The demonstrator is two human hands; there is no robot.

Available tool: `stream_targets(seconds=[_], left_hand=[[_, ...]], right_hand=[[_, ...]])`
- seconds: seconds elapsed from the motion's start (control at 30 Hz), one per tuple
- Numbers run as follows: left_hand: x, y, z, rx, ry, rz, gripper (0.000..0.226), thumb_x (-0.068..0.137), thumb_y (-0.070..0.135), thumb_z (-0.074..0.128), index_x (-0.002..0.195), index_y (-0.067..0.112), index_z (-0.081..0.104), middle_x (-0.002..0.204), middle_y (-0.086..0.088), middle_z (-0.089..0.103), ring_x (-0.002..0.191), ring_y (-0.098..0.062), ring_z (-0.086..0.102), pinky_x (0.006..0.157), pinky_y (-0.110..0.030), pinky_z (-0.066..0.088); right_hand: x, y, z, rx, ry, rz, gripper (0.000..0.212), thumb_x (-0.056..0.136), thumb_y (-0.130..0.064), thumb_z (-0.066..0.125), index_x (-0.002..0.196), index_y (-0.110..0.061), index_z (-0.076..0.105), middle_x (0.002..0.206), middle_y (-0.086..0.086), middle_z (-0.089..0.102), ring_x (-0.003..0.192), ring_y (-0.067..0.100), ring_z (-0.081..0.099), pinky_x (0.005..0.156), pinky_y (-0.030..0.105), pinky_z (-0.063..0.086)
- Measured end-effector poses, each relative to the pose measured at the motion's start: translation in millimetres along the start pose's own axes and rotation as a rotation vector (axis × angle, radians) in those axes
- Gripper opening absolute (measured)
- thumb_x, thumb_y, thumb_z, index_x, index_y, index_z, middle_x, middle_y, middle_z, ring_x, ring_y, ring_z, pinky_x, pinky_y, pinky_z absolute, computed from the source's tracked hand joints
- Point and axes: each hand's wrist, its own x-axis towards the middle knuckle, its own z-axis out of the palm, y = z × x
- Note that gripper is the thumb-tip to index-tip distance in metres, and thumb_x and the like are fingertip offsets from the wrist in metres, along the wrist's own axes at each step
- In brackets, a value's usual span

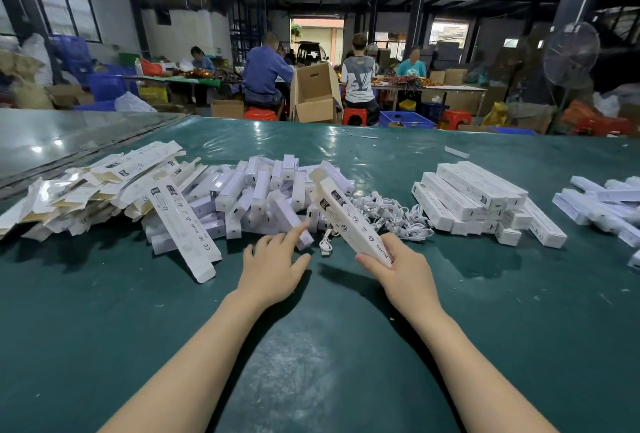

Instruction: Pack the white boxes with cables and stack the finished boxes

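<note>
My right hand [394,261] grips the near end of a long white box [343,214], which tilts up and away to the left with its far flap open. My left hand [275,256] reaches forward with fingers extended, its index finger touching a small white inner box [298,228] at the near edge of a heap of such boxes [256,190]. A pile of coiled white cables [391,216] lies just right of the held box, one cable [327,243] lying between my hands. Finished boxes [481,198] are stacked to the right.
Flat unfolded box sleeves [97,186] pile up at the left, one long box [183,224] lying nearest me. More white boxes [609,204] sit at the far right. The green table [329,346] spreads before me; people work at benches behind.
</note>
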Motion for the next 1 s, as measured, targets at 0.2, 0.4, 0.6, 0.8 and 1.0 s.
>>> stream_targets(seconds=[0.2, 0.4, 0.6, 0.8, 1.0], left_hand=[[8.4, -0.3, -1.2, -0.285, 0.083, -0.067, 0.038, 0.097, 0.035, 0.034, 0.133, 0.034, 0.047, 0.136, 0.008, 0.051, 0.129, -0.016, 0.039, 0.110, -0.049, 0.019], [7.4, 0.0, 7.8, 0.068, -0.079, -0.004, 0.049, 0.090, 0.059, 0.023, 0.138, 0.050, 0.025, 0.130, 0.005, 0.044, 0.129, -0.020, 0.031, 0.102, -0.046, 0.018], [19.4, 15.6, 9.0, -0.213, 0.095, -0.149, 0.026, 0.093, 0.047, 0.036, 0.109, 0.040, 0.055, 0.108, 0.009, 0.057, 0.113, -0.017, 0.048, 0.090, -0.038, 0.024], [22.0, 21.2, -10.9, -1.086, 0.466, -0.279, 0.026, 0.084, 0.015, 0.065, 0.078, 0.025, 0.042, 0.083, -0.001, 0.055, 0.074, -0.021, 0.056, 0.072, -0.034, 0.046], [22.6, 11.4, -43.0, -1.848, 0.292, -0.245, 0.016, 0.082, 0.004, 0.058, 0.075, 0.018, 0.062, 0.053, 0.006, 0.053, 0.051, -0.007, 0.050, 0.045, -0.017, 0.045]], right_hand=[[1.7, 2.5, 3.5, 0.007, -0.003, -0.013, 0.026, 0.080, -0.038, 0.065, 0.074, -0.017, 0.050, 0.061, -0.004, 0.052, 0.068, 0.025, 0.050, 0.061, 0.035, 0.038], [1.4, 0.5, 7.2, -0.032, 0.006, 0.005, 0.034, 0.077, -0.039, 0.067, 0.063, -0.025, 0.039, 0.058, -0.007, 0.050, 0.067, 0.024, 0.050, 0.059, 0.034, 0.036], [-0.5, -0.4, 6.4, -0.036, 0.018, 0.000, 0.027, 0.076, -0.039, 0.068, 0.071, -0.023, 0.047, 0.062, -0.006, 0.055, 0.069, 0.025, 0.052, 0.062, 0.034, 0.039], [1.6, 4.3, 4.8, 0.048, 0.039, 0.009, 0.026, 0.074, -0.036, 0.071, 0.082, -0.015, 0.058, 0.067, 0.002, 0.062, 0.071, 0.026, 0.054, 0.062, 0.033, 0.041], [5.8, 4.6, 6.0, 0.008, 0.025, 0.004, 0.020, 0.070, -0.037, 0.073, 0.072, -0.026, 0.057, 0.062, -0.007, 0.059, 0.065, 0.016, 0.053, 0.062, 0.031, 0.041]])
